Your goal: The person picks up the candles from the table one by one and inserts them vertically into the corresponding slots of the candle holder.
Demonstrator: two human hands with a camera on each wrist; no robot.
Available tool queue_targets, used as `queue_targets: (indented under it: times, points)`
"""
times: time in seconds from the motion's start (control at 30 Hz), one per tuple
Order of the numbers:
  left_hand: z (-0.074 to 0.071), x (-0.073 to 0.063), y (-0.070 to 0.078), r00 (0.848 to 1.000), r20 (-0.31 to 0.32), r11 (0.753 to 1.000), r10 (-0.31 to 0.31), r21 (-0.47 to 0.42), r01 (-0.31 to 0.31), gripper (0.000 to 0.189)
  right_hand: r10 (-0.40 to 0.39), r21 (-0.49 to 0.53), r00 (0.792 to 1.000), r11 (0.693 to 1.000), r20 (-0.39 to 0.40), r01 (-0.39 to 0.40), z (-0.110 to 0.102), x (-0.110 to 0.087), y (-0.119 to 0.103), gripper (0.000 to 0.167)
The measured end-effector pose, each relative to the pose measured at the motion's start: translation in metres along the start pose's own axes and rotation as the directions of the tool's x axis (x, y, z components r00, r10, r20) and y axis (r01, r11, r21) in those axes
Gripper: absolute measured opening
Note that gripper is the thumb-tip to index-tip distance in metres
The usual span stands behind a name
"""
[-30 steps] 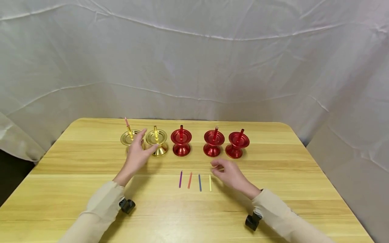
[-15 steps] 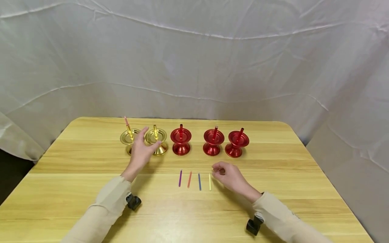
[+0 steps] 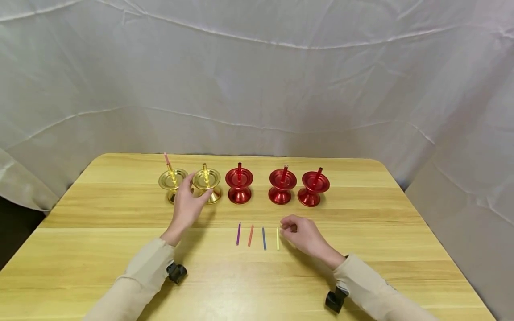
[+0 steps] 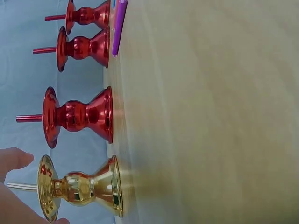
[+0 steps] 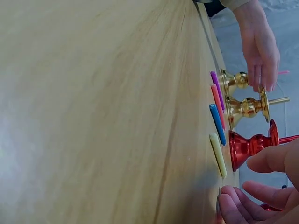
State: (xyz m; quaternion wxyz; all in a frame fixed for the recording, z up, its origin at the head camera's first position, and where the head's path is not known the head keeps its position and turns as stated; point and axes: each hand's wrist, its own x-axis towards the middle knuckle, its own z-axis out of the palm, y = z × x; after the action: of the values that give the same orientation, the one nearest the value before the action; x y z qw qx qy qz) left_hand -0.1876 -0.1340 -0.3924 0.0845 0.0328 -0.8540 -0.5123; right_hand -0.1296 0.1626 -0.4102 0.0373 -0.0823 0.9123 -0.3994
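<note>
My left hand (image 3: 188, 206) reaches to the second gold candle holder (image 4: 79, 187), thumb and fingers spread on either side of its dish; whether they touch it I cannot tell. A gold candle holder (image 3: 173, 179) farther left bears a pink candle (image 3: 167, 158). Loosely bent, the fingers of my right hand (image 3: 305, 232) hover just right of a yellow candle (image 3: 278, 239), with no candle visible in them. Left of it lie a blue candle (image 3: 263, 238), an orange candle (image 3: 250, 236) and a purple candle (image 3: 238, 234).
To the right of the gold holders stand a red candle holder (image 3: 239, 195), another red candle holder (image 3: 279, 196) and a third red candle holder (image 3: 308, 198). The wooden table (image 3: 225, 285) ends at a pale cloth backdrop (image 3: 257, 98).
My left hand has shifted slightly right toward the second gold candle holder. My right hand has come a little nearer the yellow candle, then stayed. The candles and holders keep their places.
</note>
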Motion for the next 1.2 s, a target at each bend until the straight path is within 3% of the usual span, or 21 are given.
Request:
queue_targets:
  times: [0.33,0.77,1.2]
  points:
    - [0.008,0.008,0.003,0.995,0.056,0.995,-0.088,-0.05,0.091,0.09,0.068,0.021,0.998,0.997,0.012,-0.068,0.001,-0.004,-0.004,0.014]
    - [0.025,0.012,0.005,0.986,-0.034,0.986,-0.161,-0.056,0.159,0.085,0.126,-0.057,0.992,0.99,-0.005,-0.126,0.01,0.004,-0.011,0.019]
    - [0.027,0.015,-0.002,0.981,-0.03,0.974,-0.192,-0.127,0.187,0.09,0.083,-0.087,0.997,0.993,-0.001,-0.083,0.013,0.005,-0.011,0.02]
